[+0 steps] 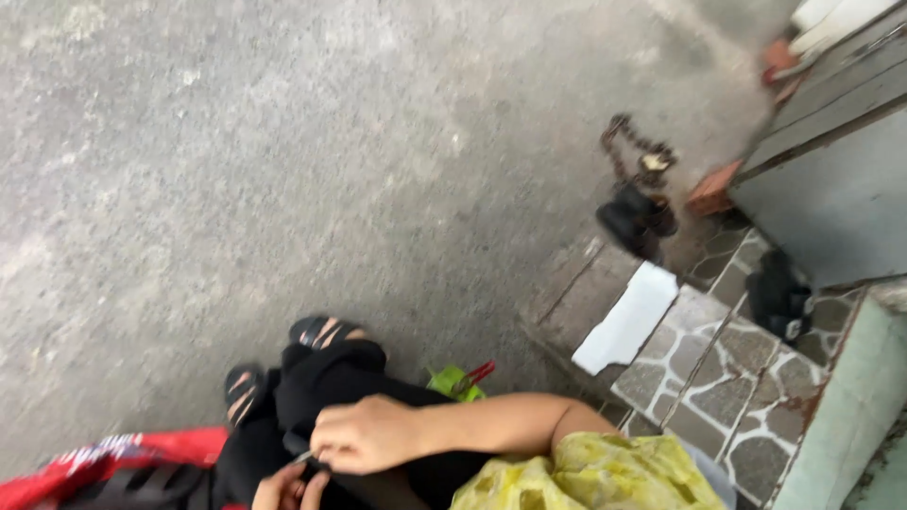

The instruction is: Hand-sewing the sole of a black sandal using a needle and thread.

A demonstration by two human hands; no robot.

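Black cloth [326, 382] covers your legs, and both your hands work at it near the bottom edge of the view. Your right hand [364, 434] lies curled on the cloth, its fingers drawn together as if pinching, though what they grip is too small to tell. Your left hand [288, 489] sits just below it, half out of view, fingers bent toward a thin pale sliver [302, 458] between the two hands; you cannot tell whether it is clamped on it. A yellow plastic bag [605, 472] rests under your right forearm. Red fabric [104, 463] lies at the lower left. Your sandalled feet [283, 359] stand on grey concrete [283, 161]. A white sheet [628, 319] lies on the stone step [746, 378].
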